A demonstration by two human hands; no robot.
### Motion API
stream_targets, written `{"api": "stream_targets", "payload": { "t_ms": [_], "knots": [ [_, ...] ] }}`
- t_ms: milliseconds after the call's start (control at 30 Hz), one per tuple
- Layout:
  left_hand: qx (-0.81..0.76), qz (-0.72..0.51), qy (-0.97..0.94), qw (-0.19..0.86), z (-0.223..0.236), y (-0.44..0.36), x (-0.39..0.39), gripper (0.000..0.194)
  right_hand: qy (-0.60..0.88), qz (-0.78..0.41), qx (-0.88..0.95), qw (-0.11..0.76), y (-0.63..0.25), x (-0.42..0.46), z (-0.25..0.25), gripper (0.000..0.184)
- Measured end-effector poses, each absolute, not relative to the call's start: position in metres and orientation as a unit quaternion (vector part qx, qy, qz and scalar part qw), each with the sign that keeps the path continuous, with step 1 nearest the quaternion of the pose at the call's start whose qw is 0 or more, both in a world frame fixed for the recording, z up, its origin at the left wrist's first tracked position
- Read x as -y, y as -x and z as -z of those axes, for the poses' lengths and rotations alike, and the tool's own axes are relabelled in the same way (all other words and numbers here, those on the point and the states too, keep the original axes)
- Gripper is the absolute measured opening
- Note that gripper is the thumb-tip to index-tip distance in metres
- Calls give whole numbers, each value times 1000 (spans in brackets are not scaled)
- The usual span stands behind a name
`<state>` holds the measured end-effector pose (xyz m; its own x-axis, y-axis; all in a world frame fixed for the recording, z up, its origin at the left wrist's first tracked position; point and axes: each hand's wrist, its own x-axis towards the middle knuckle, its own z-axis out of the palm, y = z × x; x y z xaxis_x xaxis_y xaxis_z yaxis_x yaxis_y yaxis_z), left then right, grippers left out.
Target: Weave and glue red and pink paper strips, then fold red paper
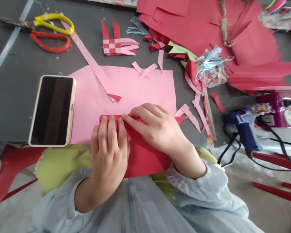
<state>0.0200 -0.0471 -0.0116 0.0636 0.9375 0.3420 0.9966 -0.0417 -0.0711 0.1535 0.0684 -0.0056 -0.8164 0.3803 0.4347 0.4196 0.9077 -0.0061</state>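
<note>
A sheet of red paper (145, 155) with a narrow fold along its far edge lies over the table's near edge, its lower part hanging toward my body. My left hand (111, 152) holds the folded edge down, fingers side by side on top and the thumb mostly hidden. From the other side, my right hand (157, 126) grips the same fold, its index finger stretched along it near the left fingertips. Beneath them is a pink paper sheet (140, 87). On it rests a long pink strip (92, 63) with a small red piece (115, 97) at its end.
A phone (52, 110) lies left, with scissors (50, 32) beyond it. A woven paper fish (116, 42) lies at the back. Red sheets (196, 29), paper scraps (201, 110) and a bag of beads (212, 72) are to the right, near a blue glue gun (244, 129) with its cord.
</note>
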Motion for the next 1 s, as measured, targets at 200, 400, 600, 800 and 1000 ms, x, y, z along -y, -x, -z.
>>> {"api": "stream_targets", "payload": {
  "t_ms": [200, 400, 600, 800, 1000],
  "knots": [
    [697, 79, 704, 112, 8, -22, 48, 44, 179, 42, 949, 256, -158, -70, 10, 18],
    [705, 79, 696, 113, 8, -23, 53, 45, 172, 25, 949, 263, -158, -70, 7, 20],
    [704, 76, 700, 93, 5, -23, 56, 46, 163, 10, 952, 257, -156, -70, 5, 17],
    [703, 75, 702, 84, 4, -20, 55, 53, 164, 6, 952, 257, -155, -70, 2, 22],
    [701, 73, 706, 73, 3, -20, 56, 54, 153, 12, 954, 259, -155, -68, 2, 24]
  ]
}}
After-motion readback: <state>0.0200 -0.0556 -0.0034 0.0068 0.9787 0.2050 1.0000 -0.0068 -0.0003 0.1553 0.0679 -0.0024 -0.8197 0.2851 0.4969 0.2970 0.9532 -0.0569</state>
